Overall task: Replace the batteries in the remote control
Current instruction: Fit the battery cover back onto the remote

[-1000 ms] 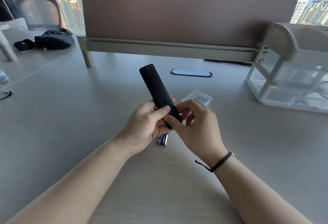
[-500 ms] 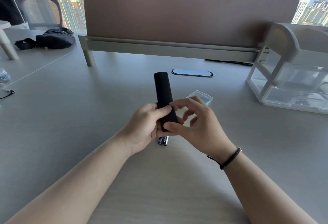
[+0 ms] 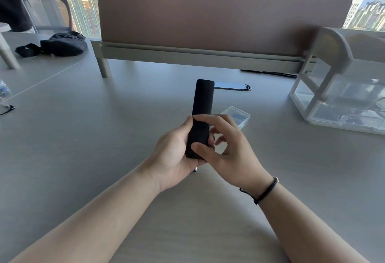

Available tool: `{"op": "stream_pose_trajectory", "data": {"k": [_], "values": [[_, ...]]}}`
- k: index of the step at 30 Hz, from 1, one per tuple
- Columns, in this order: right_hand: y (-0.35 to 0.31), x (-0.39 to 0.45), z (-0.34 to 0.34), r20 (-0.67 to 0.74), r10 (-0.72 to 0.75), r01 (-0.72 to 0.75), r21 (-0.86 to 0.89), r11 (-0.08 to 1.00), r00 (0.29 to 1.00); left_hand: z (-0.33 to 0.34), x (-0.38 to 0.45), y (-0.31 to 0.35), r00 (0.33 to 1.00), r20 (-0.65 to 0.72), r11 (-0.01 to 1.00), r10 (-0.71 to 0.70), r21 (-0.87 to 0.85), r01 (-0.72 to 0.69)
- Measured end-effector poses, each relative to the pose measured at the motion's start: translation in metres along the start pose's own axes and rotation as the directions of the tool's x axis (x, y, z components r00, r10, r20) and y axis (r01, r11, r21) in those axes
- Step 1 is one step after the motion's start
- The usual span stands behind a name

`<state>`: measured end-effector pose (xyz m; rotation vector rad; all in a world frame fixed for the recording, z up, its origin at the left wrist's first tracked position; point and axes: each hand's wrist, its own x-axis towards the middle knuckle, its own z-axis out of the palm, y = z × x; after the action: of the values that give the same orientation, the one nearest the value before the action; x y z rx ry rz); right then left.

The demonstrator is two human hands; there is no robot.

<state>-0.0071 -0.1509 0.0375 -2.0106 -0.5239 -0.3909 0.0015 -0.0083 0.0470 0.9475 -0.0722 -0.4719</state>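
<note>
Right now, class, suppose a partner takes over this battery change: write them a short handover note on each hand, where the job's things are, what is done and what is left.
Left hand: grips the lower end of the black remote, held above the table.
Right hand: thumb and forefinger pinch the same lower end.
Batteries: almost wholly hidden under the hands.
Clear plastic case: on the table, just beyond the right hand.
Done: remote picked up, plain side toward the camera.
Left: whether the cover is off cannot be told; swap the batteries and close it.
</note>
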Motion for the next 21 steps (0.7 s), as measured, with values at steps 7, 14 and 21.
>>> {"op": "stream_pose_trajectory", "data": {"k": [7, 14, 21], "values": [[0.0014, -0.0001, 0.003, 0.061, 0.009, -0.022, 0.211, 0.977, 0.998, -0.0048, -0.0021, 0.0074, 0.988, 0.144, 0.997, -0.057, -0.043, 0.064], [-0.0027, -0.0011, 0.0021, 0.026, -0.014, 0.01, 0.118, 0.993, 1.0, -0.007, -0.0011, 0.0065, 0.982, 0.17, 0.995, -0.088, -0.021, 0.093], [-0.0066, -0.0015, 0.0015, -0.098, -0.109, 0.1, -0.096, 0.99, 0.989, -0.0054, -0.0006, 0.0057, 0.983, 0.157, 0.992, -0.091, -0.074, 0.104]]}}
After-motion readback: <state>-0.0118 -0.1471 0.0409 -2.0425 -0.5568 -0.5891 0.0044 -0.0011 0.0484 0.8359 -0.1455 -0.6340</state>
